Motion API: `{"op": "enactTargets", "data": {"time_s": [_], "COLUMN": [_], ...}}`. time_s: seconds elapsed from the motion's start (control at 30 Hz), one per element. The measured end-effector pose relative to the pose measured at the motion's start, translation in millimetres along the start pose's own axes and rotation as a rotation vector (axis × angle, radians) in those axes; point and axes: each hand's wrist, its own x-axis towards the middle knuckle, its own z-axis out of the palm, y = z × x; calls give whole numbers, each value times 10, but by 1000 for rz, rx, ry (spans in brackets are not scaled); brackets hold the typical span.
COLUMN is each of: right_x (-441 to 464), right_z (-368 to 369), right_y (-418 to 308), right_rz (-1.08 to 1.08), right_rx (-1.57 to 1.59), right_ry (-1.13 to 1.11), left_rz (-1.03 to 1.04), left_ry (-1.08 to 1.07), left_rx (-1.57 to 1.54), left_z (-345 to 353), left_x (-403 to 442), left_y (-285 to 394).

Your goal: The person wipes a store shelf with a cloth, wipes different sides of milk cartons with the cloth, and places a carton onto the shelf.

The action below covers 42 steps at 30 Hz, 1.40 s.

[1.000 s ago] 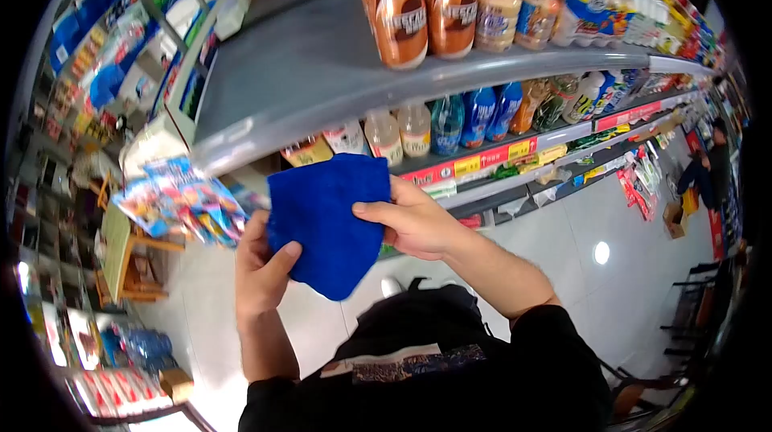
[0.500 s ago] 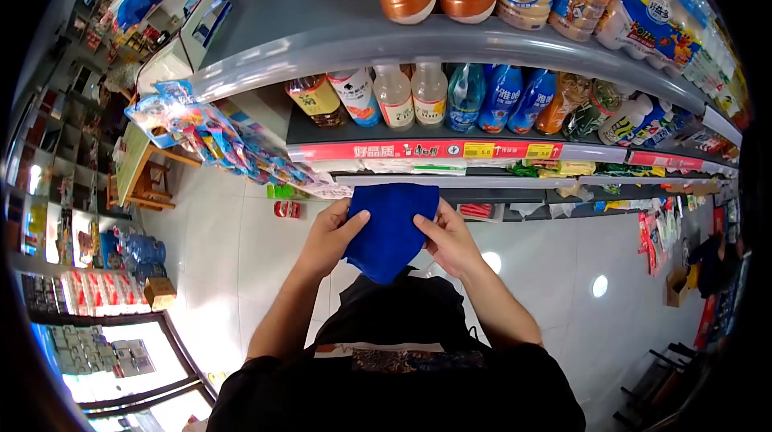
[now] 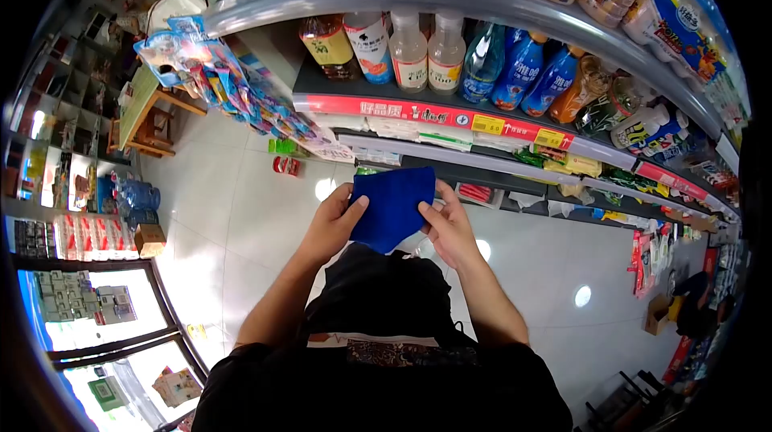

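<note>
Blue cloth [image 3: 391, 211]: stretched between my two hands; I judge it taken up and spread, and cannot tell how much is left to do.
Left hand [image 3: 331, 223]: clamped on the cloth's left edge, thumb on top.
Right hand [image 3: 449, 229]: clamped on its right edge, thumb on top as well.
Shelf [image 3: 362, 105]: beyond the cloth and apart from it, carrying a row of bottles [image 3: 410, 62].
Hanging packets [image 3: 221, 82]: beyond the cloth, to its left.
Floor [image 3: 539, 279]: below the cloth.
</note>
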Motion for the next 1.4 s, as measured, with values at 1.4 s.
{"op": "enactTargets", "data": {"time_s": [1.4], "right_x": [-194], "right_z": [3], "right_y": [1785], "right_rz": [-222], "right_rx": [-888], "right_ry": [566], "left_rz": [30], "left_ry": [-180], "left_rx": [293], "left_z": [-1184], "left_x": [75], "left_y": [-1836]}}
